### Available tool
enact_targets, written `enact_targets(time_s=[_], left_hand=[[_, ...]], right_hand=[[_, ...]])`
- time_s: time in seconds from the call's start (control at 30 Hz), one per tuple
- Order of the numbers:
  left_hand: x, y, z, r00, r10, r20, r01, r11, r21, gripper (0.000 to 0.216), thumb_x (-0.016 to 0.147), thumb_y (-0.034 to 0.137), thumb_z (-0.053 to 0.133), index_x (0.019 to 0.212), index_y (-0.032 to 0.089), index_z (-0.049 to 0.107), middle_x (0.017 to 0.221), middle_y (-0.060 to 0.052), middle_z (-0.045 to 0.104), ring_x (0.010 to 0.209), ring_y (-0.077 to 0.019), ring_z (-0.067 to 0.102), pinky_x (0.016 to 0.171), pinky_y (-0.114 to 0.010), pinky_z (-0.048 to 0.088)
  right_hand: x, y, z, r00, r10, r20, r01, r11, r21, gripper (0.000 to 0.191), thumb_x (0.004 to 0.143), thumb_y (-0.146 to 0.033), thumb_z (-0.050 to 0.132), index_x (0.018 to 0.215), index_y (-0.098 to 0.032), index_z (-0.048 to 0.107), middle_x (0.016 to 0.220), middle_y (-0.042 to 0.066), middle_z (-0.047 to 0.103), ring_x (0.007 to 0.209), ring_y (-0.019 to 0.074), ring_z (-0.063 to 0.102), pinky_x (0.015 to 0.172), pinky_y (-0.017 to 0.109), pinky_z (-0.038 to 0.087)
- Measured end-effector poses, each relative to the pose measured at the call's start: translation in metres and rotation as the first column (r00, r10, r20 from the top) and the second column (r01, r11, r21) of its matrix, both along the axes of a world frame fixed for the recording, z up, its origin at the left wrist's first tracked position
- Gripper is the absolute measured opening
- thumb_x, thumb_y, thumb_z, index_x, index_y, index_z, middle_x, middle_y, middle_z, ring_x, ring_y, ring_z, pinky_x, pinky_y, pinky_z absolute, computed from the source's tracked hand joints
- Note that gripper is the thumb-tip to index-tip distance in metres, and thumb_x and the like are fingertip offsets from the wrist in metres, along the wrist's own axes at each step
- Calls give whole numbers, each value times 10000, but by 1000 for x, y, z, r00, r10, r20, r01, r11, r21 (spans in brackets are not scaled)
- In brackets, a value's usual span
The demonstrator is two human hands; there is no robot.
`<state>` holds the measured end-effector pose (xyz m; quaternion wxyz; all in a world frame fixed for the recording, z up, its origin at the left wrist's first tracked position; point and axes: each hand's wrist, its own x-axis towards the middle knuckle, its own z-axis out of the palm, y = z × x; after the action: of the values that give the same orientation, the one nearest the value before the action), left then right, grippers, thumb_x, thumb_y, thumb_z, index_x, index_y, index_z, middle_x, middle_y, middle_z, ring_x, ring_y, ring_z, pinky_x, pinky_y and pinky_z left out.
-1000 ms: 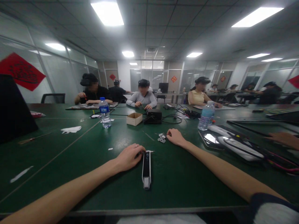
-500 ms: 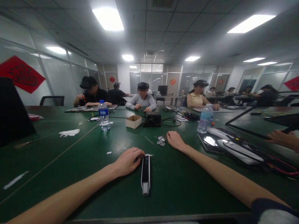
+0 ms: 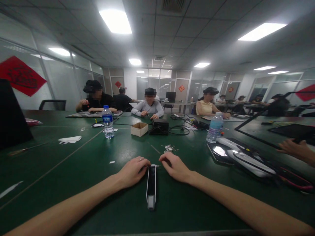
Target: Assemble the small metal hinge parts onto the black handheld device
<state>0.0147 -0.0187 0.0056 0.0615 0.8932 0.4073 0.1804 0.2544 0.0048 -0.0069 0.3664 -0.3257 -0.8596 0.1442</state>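
Note:
A narrow device with a white frame and a dark inside [image 3: 151,183] lies lengthwise in front of me on the green table [image 3: 105,209]. At its far left corner, the bent fingers of my left hand [image 3: 133,172] grip the frame's end. A thin pale piece [image 3: 157,166] juts out to the right from that end. My right hand [image 3: 176,167] rests just right of it, fingers curled and pinched together; whatever they hold is hidden. Just beyond the right hand is a small heap of metal pieces [image 3: 170,148].
Farther back stand a small open box [image 3: 139,129], a black block [image 3: 158,127] with cables, and a water bottle [image 3: 107,123]. Another bottle [image 3: 215,127] and a white-and-black device [image 3: 251,160] are on the right. A co-worker's hand [image 3: 296,150] shows at far right.
My right hand has moved from beside the metal pieces back toward me and left, close to the device's far end. My left hand stays at the device. The view has shifted slightly.

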Motion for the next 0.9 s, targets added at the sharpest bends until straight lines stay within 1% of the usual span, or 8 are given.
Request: enact_targets(time_s=[0.17,0.33,0.53,0.6,0.77,0.9], left_hand=[[0,-2,1,1000,-10,4,10,1000,6,224,910,115,465,1065,211,595,1015,-44,639,945,-199,590,824,-308,489],[1,-3,4,1000,0,-2,0,1000,4,221,917,122,465,1073,205,597,1022,-51,640,947,-203,590,833,-316,485],[0,-3,3,1000,-14,5,14,1000,8,208,914,123,463,1049,201,599,1002,-51,642,936,-204,589,827,-310,482],[0,-3,2,1000,-18,7,18,1000,14,210,914,124,463,1056,205,595,1005,-46,642,938,-202,588,829,-308,480],[-1,-2,-1,1000,-6,-5,7,1000,15,203,913,119,462,1047,204,589,992,-44,644,927,-198,591,815,-301,479],[-1,-2,0,1000,-6,-7,6,1000,23,202,905,113,463,1041,194,590,992,-50,647,935,-204,591,819,-304,478]], right_hand=[[-4,-1,5,999,40,26,-39,999,-36,136,864,-144,536,950,-192,630,900,57,653,835,184,616,758,319,512],[-3,-2,5,997,61,36,-60,998,-29,140,866,-132,523,938,-188,629,897,52,645,826,175,606,746,304,500],[-2,-5,10,986,130,105,-128,992,-18,106,851,-134,540,922,-180,605,886,51,613,810,172,577,746,310,496],[-1,-6,10,985,129,115,-127,992,-25,90,848,-142,549,916,-177,598,887,51,606,812,171,572,746,309,495],[0,-5,10,987,79,137,-75,997,-30,46,844,-189,577,889,-178,579,870,47,595,801,170,565,728,303,492],[-1,-5,11,987,80,139,-76,997,-32,56,821,-177,593,875,-170,578,862,48,605,787,169,565,720,303,493]])
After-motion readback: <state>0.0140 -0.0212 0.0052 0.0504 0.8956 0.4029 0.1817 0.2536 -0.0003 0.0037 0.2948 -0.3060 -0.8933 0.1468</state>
